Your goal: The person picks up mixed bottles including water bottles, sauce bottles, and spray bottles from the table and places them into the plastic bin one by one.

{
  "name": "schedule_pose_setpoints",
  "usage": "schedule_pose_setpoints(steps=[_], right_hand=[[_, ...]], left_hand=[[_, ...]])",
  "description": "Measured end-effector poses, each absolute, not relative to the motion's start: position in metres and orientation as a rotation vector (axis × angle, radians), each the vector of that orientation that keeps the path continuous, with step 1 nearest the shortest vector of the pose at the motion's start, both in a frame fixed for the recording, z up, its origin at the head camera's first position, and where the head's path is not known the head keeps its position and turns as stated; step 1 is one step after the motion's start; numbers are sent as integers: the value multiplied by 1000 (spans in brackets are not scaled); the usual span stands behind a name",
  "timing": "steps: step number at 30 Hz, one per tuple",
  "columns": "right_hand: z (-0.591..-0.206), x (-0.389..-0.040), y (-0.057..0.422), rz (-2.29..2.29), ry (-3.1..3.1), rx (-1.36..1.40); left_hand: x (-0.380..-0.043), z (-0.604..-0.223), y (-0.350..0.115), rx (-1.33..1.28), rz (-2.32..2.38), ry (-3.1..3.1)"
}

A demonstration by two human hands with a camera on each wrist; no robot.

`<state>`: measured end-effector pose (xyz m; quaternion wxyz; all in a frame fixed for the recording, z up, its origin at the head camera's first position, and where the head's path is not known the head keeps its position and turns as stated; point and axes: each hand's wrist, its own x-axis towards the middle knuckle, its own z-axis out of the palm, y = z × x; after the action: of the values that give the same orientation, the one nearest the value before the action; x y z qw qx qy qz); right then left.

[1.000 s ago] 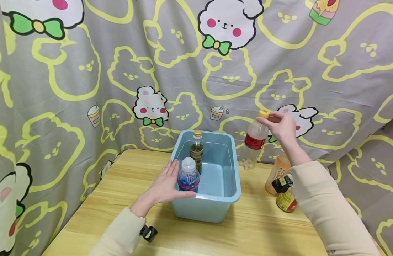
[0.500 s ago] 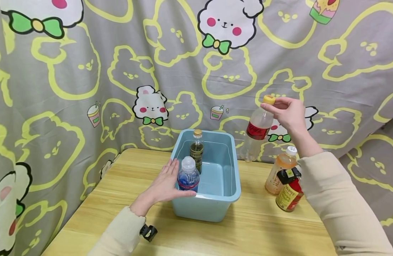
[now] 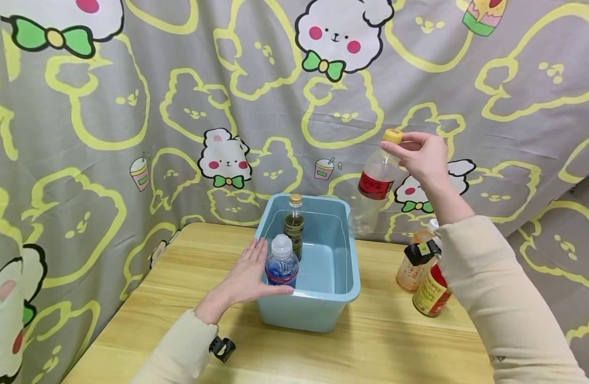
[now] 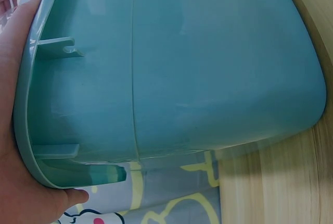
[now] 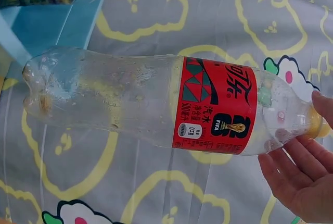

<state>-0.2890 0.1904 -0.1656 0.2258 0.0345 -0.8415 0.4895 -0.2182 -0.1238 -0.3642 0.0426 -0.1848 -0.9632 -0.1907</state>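
In the head view, my right hand pinches the yellow cap of a clear plastic soda bottle with a red label. The bottle hangs tilted above the table, its base close to the right rim of the blue plastic bin. The right wrist view shows this bottle with only droplets inside. My left hand rests on the bin's near left corner, fingers straight along the left rim and thumb along the front one. Inside the bin stand a bottle with a blue label and a dark bottle with a gold cap.
On the wooden table, right of the bin, stand an orange-tinted bottle with a white cap and a red-and-yellow container. My right forearm partly covers both. A grey patterned curtain hangs directly behind the table.
My right hand has lifted the soda bottle off the table, first up and rightward, then back left toward the bin. My left hand stays on the rim.
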Motion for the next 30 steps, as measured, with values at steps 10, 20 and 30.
schedule_pose_setpoints(steps=[10, 20, 30], right_hand=[[-164, -296, 167, 1360, -2312, 105], [-172, -306, 145, 1372, -2332, 132], [-190, -318, 133, 1323, -2345, 115]], left_hand=[[-218, -364, -125, -552, -608, -2954], [-218, -365, -124, -548, -610, -2961], [-218, -365, -124, -549, -594, -2957]])
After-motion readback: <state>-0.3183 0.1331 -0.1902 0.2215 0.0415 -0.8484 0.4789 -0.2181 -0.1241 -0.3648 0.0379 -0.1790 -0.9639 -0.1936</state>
